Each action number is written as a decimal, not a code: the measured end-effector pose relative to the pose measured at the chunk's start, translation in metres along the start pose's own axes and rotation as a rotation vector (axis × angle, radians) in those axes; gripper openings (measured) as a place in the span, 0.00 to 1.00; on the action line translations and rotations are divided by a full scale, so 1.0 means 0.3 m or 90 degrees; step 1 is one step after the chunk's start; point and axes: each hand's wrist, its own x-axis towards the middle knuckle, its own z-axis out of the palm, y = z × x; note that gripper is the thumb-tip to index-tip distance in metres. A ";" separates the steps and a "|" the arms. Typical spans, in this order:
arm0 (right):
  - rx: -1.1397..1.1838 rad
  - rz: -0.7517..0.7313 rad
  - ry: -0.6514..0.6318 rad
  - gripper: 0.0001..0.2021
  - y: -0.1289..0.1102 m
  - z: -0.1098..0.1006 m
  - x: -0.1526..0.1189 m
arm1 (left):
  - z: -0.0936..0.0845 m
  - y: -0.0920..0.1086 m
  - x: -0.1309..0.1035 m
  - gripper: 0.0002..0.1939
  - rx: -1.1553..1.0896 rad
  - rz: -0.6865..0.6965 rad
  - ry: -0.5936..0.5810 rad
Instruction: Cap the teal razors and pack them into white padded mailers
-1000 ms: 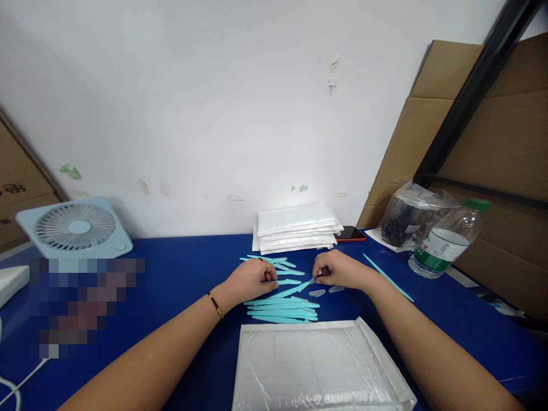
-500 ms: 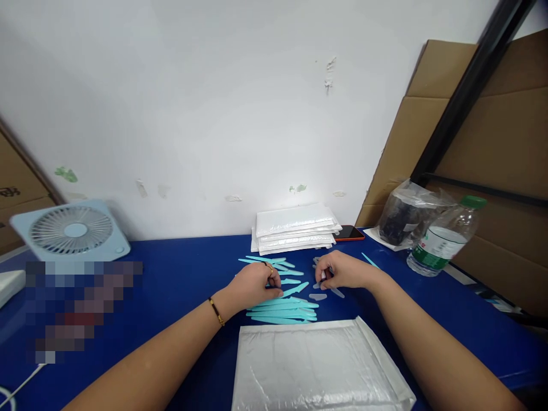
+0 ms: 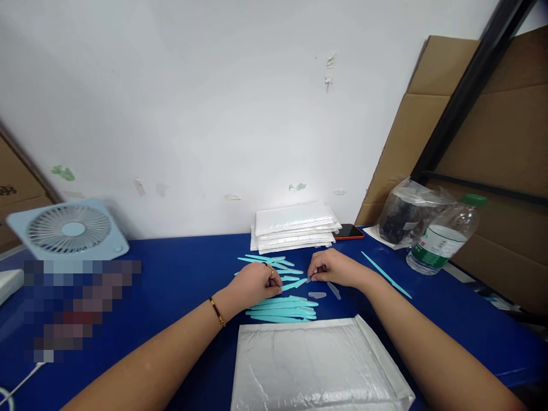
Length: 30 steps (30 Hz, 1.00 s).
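Observation:
My left hand (image 3: pixel 260 283) pinches a teal eyebrow razor (image 3: pixel 294 284) by its handle, its blade end pointing right. From the right, my right hand (image 3: pixel 329 266) holds a small clear plastic cap (image 3: pixel 309 279) between thumb and fingertips, right at the razor's tip. Whether the cap is over the blade or only touching it, I cannot tell. Several more teal razors (image 3: pixel 280 310) lie in a row just below my left hand, and others (image 3: pixel 268 260) lie loosely behind it. Two loose clear caps (image 3: pixel 317 295) rest below my right hand.
A silver bubble mailer (image 3: pixel 319 365) lies in front of me. Stacked white mailers (image 3: pixel 295 222) stand by the wall beside a phone (image 3: pixel 349 231). A water bottle (image 3: pixel 440 242), a bagged dark cup (image 3: pixel 396 220) and a single razor (image 3: pixel 385 274) are at right; a fan (image 3: pixel 75 228) is at left.
My right hand has moved left from the loose caps to the razor's tip, carrying a clear cap. My left hand has stayed nearly still with its razor.

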 end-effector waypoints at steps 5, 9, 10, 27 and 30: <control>0.023 0.004 0.001 0.07 -0.012 0.014 0.005 | 0.002 -0.001 0.005 0.06 -0.004 0.003 -0.002; 0.040 -0.004 0.004 0.09 -0.032 0.033 0.017 | 0.007 -0.003 0.007 0.06 -0.008 0.002 -0.003; 0.038 -0.008 0.003 0.09 -0.038 0.036 0.019 | 0.008 -0.004 0.007 0.06 -0.007 0.006 -0.003; -0.048 0.193 -0.049 0.03 0.007 -0.038 -0.037 | -0.004 -0.050 0.010 0.06 0.009 -0.019 0.064; -0.009 0.176 0.007 0.05 0.013 -0.017 -0.015 | 0.009 -0.048 0.014 0.06 0.005 -0.028 0.091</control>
